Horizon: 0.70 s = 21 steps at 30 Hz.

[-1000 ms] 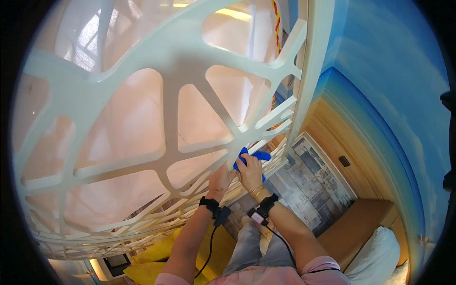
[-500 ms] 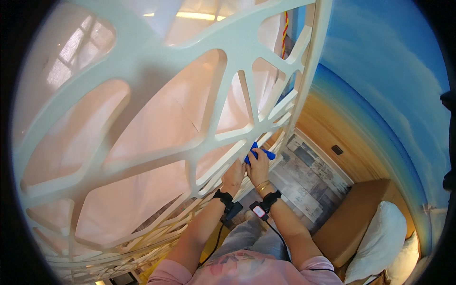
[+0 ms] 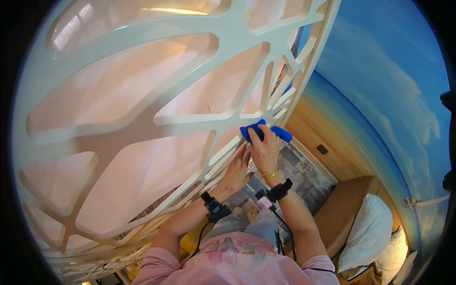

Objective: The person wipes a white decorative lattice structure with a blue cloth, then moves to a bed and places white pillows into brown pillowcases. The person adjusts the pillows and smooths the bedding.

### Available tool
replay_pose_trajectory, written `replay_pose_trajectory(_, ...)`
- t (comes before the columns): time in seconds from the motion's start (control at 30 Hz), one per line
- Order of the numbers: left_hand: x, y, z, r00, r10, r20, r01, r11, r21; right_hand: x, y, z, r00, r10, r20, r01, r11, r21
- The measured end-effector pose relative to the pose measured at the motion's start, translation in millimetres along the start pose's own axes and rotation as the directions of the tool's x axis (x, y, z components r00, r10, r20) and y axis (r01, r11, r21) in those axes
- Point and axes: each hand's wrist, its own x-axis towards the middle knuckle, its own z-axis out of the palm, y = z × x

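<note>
A blue cloth [image 3: 252, 132] is bunched in my right hand [image 3: 266, 149], part of it sticking out on the right side of the fingers. That hand presses the cloth against a rib of the white lattice panel [image 3: 142, 118], close to where several ribs meet. My left hand [image 3: 233, 175] is just below and to the left, fingers stretched out along the lattice's lower ribs and holding nothing. The panel has large rounded openings, with a pale pinkish sheet [image 3: 142, 178] showing behind them.
To the right is a wall [image 3: 380, 90] painted with sky and beach, with a small dark plate [image 3: 322, 149] on it. A tan bench [image 3: 339, 213] with white pillows [image 3: 368, 232] stands at lower right. Patterned floor tiles [image 3: 304, 171] lie below my hands. Black cables hang from my wrist straps.
My left hand has come away from the cloth and its fingers have straightened along the lattice. My right hand has moved slightly up and right with the cloth. The view has shifted too.
</note>
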Motion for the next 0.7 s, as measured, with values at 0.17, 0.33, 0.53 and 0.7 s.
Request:
replay_pose_trajectory(0.17, -33.1, 5.8, -61.1, 0.961, 0.276, -0.018, -0.276, 0.961, 0.005, -2.2, -8.0, 14.7, 0.999, 0.010, 0.031, -0.009, 1.000, -0.028)
replay_pose_trajectory(0.33, -61.7, 2.7, -98.9, 0.927, 0.132, -0.351, -0.061, 0.976, 0.207, -15.3, -52.5, 23.9, 0.988, -0.145, 0.050, 0.132, 0.968, 0.211)
replay_pose_trajectory(0.53, -39.5, 10.5, -113.3, 0.877, -0.039, -0.479, 0.072, 0.996, 0.052, -2.9, -16.7, 24.3, 0.989, -0.145, 0.039, 0.143, 0.989, 0.048)
replay_pose_trajectory(0.7, -40.3, -1.3, -119.5, 0.945, -0.325, -0.026, 0.323, 0.926, 0.193, 0.9, -8.1, 22.9, 0.998, -0.071, -0.001, 0.071, 0.997, -0.017)
